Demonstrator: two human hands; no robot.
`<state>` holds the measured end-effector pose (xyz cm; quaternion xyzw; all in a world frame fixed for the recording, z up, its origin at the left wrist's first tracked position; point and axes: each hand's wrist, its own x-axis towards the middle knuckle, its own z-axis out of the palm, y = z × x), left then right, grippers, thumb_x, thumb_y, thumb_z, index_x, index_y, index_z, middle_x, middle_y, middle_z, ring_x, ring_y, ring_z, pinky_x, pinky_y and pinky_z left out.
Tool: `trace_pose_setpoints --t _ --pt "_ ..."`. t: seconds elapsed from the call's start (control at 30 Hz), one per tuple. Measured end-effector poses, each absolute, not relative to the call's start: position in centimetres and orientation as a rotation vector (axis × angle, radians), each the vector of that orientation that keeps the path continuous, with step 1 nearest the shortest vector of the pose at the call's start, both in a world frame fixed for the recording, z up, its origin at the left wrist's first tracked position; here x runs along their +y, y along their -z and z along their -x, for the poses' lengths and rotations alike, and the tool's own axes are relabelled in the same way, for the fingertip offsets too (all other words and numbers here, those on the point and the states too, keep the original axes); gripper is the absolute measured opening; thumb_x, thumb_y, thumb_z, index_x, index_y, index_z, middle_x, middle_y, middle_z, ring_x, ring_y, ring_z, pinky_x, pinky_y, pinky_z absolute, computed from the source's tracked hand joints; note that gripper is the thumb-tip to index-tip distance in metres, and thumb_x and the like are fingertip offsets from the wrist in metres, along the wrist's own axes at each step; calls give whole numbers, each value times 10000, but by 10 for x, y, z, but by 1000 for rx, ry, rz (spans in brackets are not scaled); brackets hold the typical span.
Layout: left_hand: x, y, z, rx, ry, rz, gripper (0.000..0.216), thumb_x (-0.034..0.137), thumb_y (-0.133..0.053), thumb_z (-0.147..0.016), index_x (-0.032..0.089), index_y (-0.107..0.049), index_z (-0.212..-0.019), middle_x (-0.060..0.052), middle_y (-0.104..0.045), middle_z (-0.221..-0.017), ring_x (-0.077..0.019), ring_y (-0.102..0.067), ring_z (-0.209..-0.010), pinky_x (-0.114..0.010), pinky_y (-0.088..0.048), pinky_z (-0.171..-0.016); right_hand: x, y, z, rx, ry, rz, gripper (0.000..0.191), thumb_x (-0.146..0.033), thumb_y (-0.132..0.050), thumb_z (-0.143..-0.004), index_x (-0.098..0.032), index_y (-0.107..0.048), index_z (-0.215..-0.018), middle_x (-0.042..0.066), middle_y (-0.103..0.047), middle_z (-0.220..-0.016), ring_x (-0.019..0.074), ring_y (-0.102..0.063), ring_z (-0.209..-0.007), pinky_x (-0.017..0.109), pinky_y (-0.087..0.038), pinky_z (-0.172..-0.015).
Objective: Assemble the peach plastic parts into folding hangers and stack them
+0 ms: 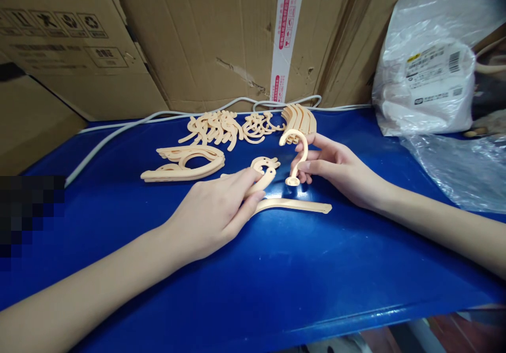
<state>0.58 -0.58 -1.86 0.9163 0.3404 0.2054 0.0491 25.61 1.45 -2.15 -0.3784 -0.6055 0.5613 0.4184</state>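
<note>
Stack: pale peach plastic hanger bodies (182,167) lie piled on the blue worktop (276,279), left of my hands.
Left hand: my left hand (213,213), fingers together, pinches a flat peach plastic hanger arm (294,206) near its round hub; the arm lies on the worktop.
Right hand: my right hand (336,169) pinches a curved peach plastic hook (297,155) upright, its foot just beside the hub.
Back: loose peach parts (215,127) lie near a white cable (118,131).
Far right: a crumpled white plastic bag (427,79).
</note>
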Motion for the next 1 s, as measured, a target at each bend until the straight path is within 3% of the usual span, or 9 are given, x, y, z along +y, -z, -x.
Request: trace_pose_setpoints --t 0.1,0.27,0.63,1.0 --pt "-5 21 -7 903 -646 -2890 284 288 -325 -1069 171 -583 -1066 -26 -660 -923 -179 -586 -814 -291 -410 -684 14 21 -256 -1441 -1469 929 235 -208 -716 -833 -206 -547 -996 -23 -689 -766 106 -602 -666 239 -453 -629" --pt "-4 21 -7 833 -669 -2933 264 255 -356 -1066 150 -598 -1093 -41 -659 -964 -193 -528 -857 -308 -403 -757 15 17 -255 -1336 -1515 931 150 -192 -725 -809 -185 -591 -875 -14 -665 -784 96 -587 -685 227 -455 -647" --pt "-3 18 -9 873 -710 -2988 332 256 -333 -1071 107 -627 -1105 -70 -641 -906 -209 -469 -796 -338 -374 -742 12 14 -253 -1292 -1610 891 128 -176 -747 -764 -188 -621 -781 -5 -675 -810 105 -595 -681 253 -483 -665" --pt "-1 17 -9 795 -755 -3051 301 233 -372 -1060 93 -631 -1118 -84 -661 -908 -213 -494 -806 -333 -398 -730 14 17 -255 -1322 -1614 894 163 -197 -813 -729 -185 -687 -832 -4 -687 -812 105 -593 -685 261 -487 -682"
